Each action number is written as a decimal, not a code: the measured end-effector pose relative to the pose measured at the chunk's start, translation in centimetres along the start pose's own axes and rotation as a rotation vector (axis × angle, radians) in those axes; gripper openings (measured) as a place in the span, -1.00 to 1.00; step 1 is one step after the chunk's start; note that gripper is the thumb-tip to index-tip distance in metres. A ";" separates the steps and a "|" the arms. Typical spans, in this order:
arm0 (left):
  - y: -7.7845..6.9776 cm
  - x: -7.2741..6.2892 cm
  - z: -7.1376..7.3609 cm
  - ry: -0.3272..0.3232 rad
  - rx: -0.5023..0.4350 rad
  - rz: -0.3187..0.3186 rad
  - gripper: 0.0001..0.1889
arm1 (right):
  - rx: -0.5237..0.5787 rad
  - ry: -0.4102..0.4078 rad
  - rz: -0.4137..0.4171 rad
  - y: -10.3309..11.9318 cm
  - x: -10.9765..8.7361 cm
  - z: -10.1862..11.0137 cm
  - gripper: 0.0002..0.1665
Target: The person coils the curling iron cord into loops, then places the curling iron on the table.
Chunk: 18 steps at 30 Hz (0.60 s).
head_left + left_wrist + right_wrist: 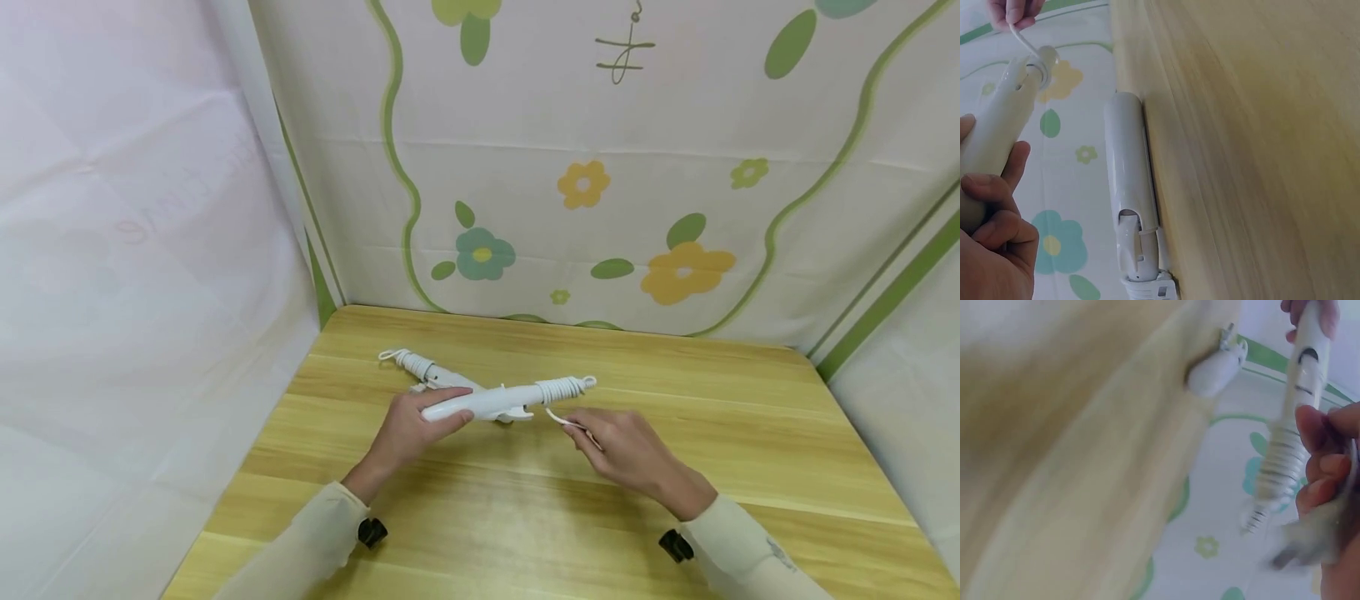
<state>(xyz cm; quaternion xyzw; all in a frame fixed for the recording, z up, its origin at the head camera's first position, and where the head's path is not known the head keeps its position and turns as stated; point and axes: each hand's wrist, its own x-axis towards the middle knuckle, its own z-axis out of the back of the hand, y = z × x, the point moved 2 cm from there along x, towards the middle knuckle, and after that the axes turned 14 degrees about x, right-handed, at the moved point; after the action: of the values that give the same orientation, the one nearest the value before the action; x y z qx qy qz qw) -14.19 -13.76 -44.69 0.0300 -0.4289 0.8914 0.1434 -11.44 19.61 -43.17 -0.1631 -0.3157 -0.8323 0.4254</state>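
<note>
My left hand (408,429) grips the wide end of a white curling iron (487,403), raised over the table and pointing right. White cord is coiled round its narrower end, and a small loop sticks out at the tip. A short free length of cord (557,417) runs from the coil to my right hand (626,446), which pinches it. In the right wrist view a blurred grey plug (1310,540) hangs beside the right fingers. A second white curling iron (447,377) lies on the table behind the held one, partly hidden by it, its own cord wrapped at the far left end.
Both irons are over the wood-grain table (480,517). A white cloth with printed flowers (525,133) rises behind the table's back edge. Plain white cloth (150,250) hangs on the left side. Dark wrist cameras (677,546) sit at both sleeves.
</note>
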 end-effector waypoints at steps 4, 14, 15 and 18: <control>0.0 -0.4 -0.2 0.077 0.003 -0.018 -0.65 | -0.086 -0.025 0.147 0.0 0.6 0.6 -0.51; -0.8 -0.8 -0.4 0.214 0.027 -0.179 -0.65 | -0.032 0.059 0.198 -0.3 1.1 1.2 -0.70; -0.8 -0.9 -0.4 0.228 0.024 -0.191 -0.65 | -0.024 0.069 0.194 -0.3 1.2 1.2 -0.75; -0.7 -0.9 -0.3 0.267 -0.005 -0.211 -0.65 | 0.017 0.090 0.187 -0.4 1.3 1.3 -0.90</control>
<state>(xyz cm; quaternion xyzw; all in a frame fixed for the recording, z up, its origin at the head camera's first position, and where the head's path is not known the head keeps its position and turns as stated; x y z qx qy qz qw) -13.08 -13.27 -44.50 -0.0441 -0.4029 0.8663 0.2919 -12.51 19.85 -41.60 -0.1504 -0.2869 -0.7928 0.5163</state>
